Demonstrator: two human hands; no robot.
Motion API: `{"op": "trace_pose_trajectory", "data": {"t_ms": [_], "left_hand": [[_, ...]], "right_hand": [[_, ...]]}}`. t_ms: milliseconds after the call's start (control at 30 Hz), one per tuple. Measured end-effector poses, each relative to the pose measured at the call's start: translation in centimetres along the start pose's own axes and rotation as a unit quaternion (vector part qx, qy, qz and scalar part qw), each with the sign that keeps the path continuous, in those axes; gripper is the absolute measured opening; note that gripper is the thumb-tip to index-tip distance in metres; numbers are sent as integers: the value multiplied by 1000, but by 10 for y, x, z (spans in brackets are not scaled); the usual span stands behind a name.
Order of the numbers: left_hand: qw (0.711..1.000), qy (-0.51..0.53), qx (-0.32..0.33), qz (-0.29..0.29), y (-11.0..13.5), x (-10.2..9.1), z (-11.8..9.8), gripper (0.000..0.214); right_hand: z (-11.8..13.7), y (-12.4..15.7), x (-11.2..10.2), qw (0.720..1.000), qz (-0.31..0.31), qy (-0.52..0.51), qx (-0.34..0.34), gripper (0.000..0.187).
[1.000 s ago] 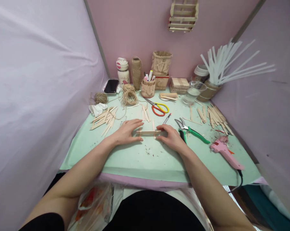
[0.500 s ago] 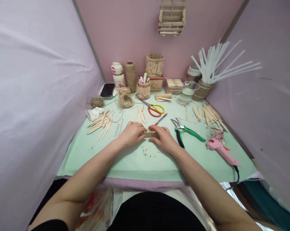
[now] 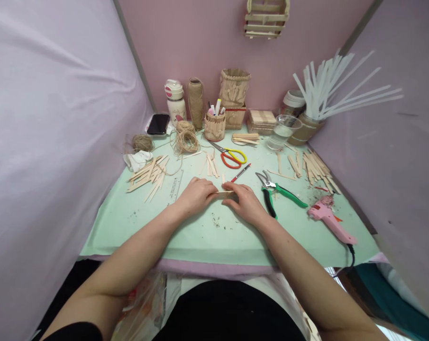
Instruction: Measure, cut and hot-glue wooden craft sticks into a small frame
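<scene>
A short wooden craft stick [image 3: 224, 194] spans the gap between my two hands, low over the green tabletop. My left hand [image 3: 199, 195] pinches its left end, and my right hand [image 3: 245, 201] grips the right end with thumb and fingers. Whether it is one stick or a few together I cannot tell. Just beyond the fingers lie a red-tipped pen [image 3: 241, 173] and scissors [image 3: 230, 155] with red and yellow handles. Green-handled pruning shears [image 3: 276, 189] rest right of my right hand. A clear ruler [image 3: 176, 186] lies left of my left hand.
Loose sticks [image 3: 150, 176] lie at left, more sticks [image 3: 315, 166] at right. A pink glue gun [image 3: 331, 220] with a cord sits front right. Behind stand a cup of water [image 3: 282, 132], twine [image 3: 186, 138], a bottle [image 3: 176, 104] and a pen holder [image 3: 214, 127].
The view has shifted slightly. The stick between my hands has turned, now showing a thinner face. Both hands keep their grip in nearly the same place.
</scene>
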State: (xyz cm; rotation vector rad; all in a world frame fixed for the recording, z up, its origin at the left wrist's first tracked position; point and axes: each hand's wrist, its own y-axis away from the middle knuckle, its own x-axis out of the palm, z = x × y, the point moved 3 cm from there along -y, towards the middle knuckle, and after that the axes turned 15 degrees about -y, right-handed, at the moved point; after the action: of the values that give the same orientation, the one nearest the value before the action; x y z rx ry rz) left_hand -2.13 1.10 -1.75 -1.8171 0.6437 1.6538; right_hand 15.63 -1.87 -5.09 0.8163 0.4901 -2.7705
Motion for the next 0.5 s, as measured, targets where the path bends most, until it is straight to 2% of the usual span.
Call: {"op": "trace_pose_trajectory", "data": {"t_ms": [500], "left_hand": [[1000, 0, 3, -6, 0, 3, 2, 26]], "right_hand": [[0, 0, 0, 1000, 6, 3, 13, 45]]}}
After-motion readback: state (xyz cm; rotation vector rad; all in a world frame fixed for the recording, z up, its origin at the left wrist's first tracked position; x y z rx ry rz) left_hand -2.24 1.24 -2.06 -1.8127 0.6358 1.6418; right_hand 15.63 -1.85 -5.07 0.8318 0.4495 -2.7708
